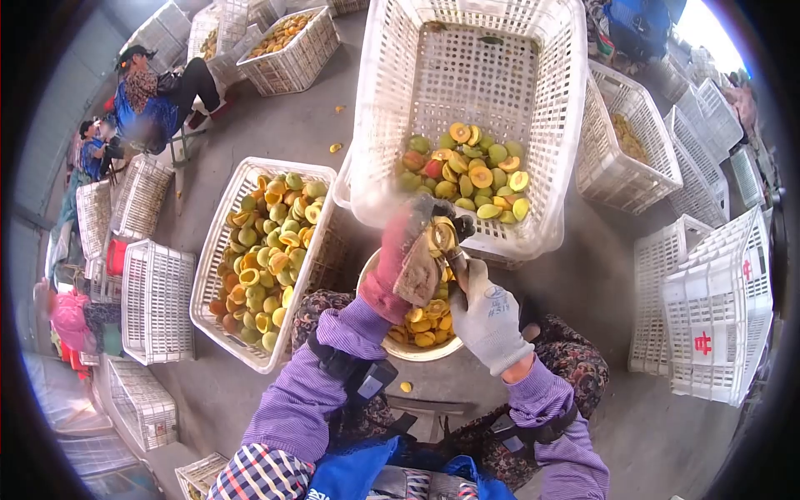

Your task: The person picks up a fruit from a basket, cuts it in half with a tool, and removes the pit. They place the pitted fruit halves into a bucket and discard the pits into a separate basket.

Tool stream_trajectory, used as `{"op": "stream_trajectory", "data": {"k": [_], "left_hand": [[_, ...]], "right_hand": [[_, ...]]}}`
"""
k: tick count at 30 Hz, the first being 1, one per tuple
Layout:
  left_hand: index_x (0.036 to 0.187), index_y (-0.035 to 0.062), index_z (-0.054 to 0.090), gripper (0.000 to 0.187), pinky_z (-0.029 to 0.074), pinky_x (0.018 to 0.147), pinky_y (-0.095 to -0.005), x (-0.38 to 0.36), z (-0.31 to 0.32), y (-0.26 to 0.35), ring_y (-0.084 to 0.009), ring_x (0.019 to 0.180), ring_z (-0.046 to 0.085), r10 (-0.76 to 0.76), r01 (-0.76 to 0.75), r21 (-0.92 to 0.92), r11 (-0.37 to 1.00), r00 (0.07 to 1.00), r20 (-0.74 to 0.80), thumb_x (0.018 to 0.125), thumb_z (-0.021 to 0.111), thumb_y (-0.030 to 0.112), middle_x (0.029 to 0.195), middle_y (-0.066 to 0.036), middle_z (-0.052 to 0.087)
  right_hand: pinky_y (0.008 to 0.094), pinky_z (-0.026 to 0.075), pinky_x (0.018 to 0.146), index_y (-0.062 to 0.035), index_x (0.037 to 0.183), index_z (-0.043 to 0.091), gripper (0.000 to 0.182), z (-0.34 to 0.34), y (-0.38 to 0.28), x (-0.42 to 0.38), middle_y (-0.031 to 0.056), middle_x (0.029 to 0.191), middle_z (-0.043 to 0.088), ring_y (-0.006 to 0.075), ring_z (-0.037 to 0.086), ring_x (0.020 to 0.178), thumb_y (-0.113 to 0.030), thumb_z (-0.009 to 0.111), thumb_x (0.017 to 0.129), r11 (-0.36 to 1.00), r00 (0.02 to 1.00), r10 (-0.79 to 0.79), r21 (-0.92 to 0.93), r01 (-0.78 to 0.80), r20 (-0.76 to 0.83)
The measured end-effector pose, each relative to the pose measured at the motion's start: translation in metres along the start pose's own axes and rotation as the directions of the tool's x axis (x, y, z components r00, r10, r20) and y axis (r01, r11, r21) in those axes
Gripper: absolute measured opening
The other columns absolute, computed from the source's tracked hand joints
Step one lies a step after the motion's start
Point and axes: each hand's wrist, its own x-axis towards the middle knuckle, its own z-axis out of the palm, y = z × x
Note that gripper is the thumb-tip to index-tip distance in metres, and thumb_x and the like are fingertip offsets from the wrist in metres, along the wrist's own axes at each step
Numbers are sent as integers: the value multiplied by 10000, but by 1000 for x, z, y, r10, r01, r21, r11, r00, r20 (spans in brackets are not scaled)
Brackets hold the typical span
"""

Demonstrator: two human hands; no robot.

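Observation:
My left hand (398, 268), in a worn pink glove, holds a halved yellow fruit (441, 236) up over a white bowl (408, 350) that rests on my lap. My right hand (487, 315), in a white glove, grips a small metal tool (459, 262) whose tip touches the fruit. The bowl holds several yellow fruit pieces (423, 327). Both hands meet just above the bowl's middle.
A tilted white crate (383, 125) ahead holds green and orange fruit halves (467, 175). At my left stands a crate of halved fruit (212, 275). Empty white crates (717, 308) stack at right and left. People (150, 96) sit at the far left.

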Motion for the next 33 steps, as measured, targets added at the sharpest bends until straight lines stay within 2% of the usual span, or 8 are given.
{"op": "stream_trajectory", "data": {"k": [2,6,9,14,15,21,26,33], "left_hand": [[1127,26,568,273,539,856,-340,9,13,33,-214,1002,644,-237,209,-368,906,971,-31,981,506,248,1047,-100,634],[1051,18,593,235,506,736,-321,22,16,26,-172,851,610,-115,110,-39,993,982,-149,985,499,223,1034,-75,624],[1020,10,605,262,503,733,-319,31,23,35,-176,862,603,-166,127,-331,935,982,-92,993,494,245,1046,-80,622],[1215,-18,543,367,499,881,-293,34,32,76,-193,1034,584,-225,237,-146,960,970,93,1000,485,273,1177,-124,574],[1355,-23,428,446,461,994,-306,35,19,79,-193,1159,533,-410,549,-510,661,835,367,991,505,222,1284,-138,512],[1377,20,382,546,497,946,-306,10,-7,22,-196,1101,584,-220,176,195,965,948,230,867,562,-59,1216,-114,575],[1361,24,382,581,500,953,-329,6,12,21,-203,1085,600,31,-77,399,914,992,119,830,574,-115,1190,-97,588],[1317,30,411,453,511,938,-362,5,19,18,-215,1078,594,-115,123,-410,904,992,44,901,590,52,1196,-110,566]], "right_hand": [[488,503,628,-5,1124,494,346,12,5,1,219,802,630,418,637,728,-159,613,838,998,1000,22,61,-21,-1],[498,483,710,6,1077,492,307,24,3,-2,263,862,614,448,614,820,-159,601,843,967,998,-24,253,40,-63],[488,466,742,21,1075,486,296,16,5,1,287,946,593,453,588,879,-111,593,833,834,999,-45,550,43,-9],[422,502,633,-31,961,465,171,-17,17,13,197,751,596,412,615,739,-69,579,839,979,992,-127,164,124,4],[431,505,624,-39,950,461,173,-22,20,12,189,739,601,400,623,728,-95,586,845,993,992,-110,42,108,59],[442,504,574,-12,1150,490,345,1,44,0,145,722,647,340,650,655,-164,588,857,891,952,-303,-339,302,51],[456,508,619,25,1178,467,373,17,29,4,198,771,638,369,650,725,-118,566,849,978,994,-3,-208,26,111],[442,489,625,67,1116,466,337,8,20,1,221,788,601,405,627,729,-36,574,814,963,983,-180,193,186,-47]]}}
